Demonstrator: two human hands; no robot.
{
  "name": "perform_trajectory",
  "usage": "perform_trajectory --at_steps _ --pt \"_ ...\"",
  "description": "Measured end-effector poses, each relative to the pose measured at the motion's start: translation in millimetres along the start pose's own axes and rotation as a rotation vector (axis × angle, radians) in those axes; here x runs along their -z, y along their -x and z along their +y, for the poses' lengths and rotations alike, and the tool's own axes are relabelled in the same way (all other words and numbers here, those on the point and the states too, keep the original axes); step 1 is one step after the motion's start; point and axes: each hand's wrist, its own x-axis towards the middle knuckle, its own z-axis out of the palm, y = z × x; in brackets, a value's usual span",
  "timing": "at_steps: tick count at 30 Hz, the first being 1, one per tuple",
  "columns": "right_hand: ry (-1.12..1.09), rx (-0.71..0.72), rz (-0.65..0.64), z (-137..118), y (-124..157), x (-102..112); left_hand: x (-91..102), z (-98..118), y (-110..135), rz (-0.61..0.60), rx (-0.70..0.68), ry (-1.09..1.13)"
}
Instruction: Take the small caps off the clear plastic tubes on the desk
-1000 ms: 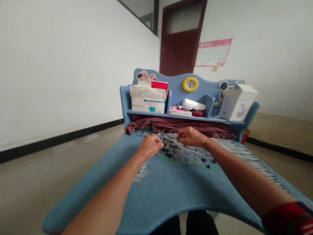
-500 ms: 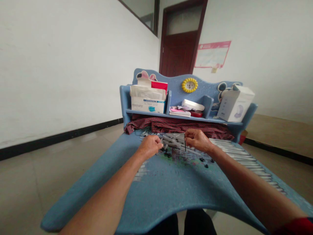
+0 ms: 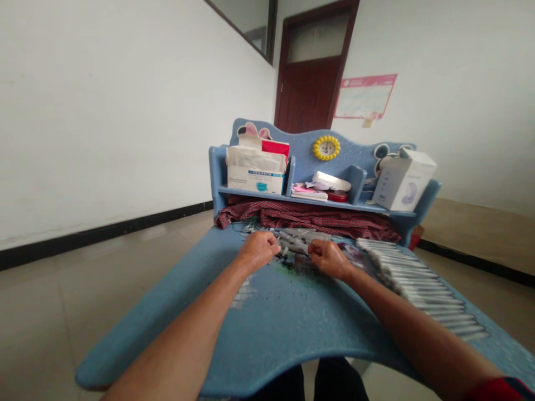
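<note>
My left hand (image 3: 259, 249) is closed in a pinch at the left side of a pile of grey, translucent slim tubes (image 3: 295, 243). Whatever its fingertips hold is too small and blurred to name. Low over the right part of the pile, my right hand (image 3: 328, 257) has its fingers pressed together, and they hide anything between them. Small black pieces (image 3: 286, 260) lie on the table just in front of the pile, between both hands. Beyond my right wrist, a long row of silvery-clear tubes (image 3: 430, 289) lies side by side. A few short clear pieces (image 3: 243, 294) rest near my left forearm.
The blue table (image 3: 292, 328) has a curved front edge. A red checked cloth (image 3: 301, 216) lies along its back, under a shelf holding a mask box (image 3: 256, 181), a white box (image 3: 403, 181), papers (image 3: 308, 192) and a red tin (image 3: 336, 196). A yellow flower clock (image 3: 326, 148) sits above.
My right hand has moved left and down toward the pile. The thin black stick that hung from its fingers no longer shows. My left hand stays nearly in place.
</note>
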Motion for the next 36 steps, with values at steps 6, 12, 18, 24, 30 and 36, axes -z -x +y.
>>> perform_trajectory --at_steps 6,12,18,24,30,36 --pt "0.133 0.01 -0.025 -11.6 -1.0 3.6 2.9 3.4 0.7 0.038 0.015 0.015" --pt "0.527 0.171 -0.24 -44.7 16.7 8.4 1.2 4.6 2.4 0.034 -0.003 -0.091" --pt "0.654 0.233 -0.4 -53.3 19.4 10.5 0.9 5.2 3.6 0.033 -0.015 -0.122" --pt "0.733 0.269 -0.507 -52.7 11.4 11.4 2.5 6.9 3.8 0.034 -0.035 -0.146" --pt "0.725 0.278 -0.476 -41.9 11.5 28.9 5.8 7.2 3.6 0.064 -0.032 -0.205" --pt "0.83 0.137 -0.316 -15.9 5.8 50.1 9.0 10.0 3.4 0.08 -0.005 -0.259"
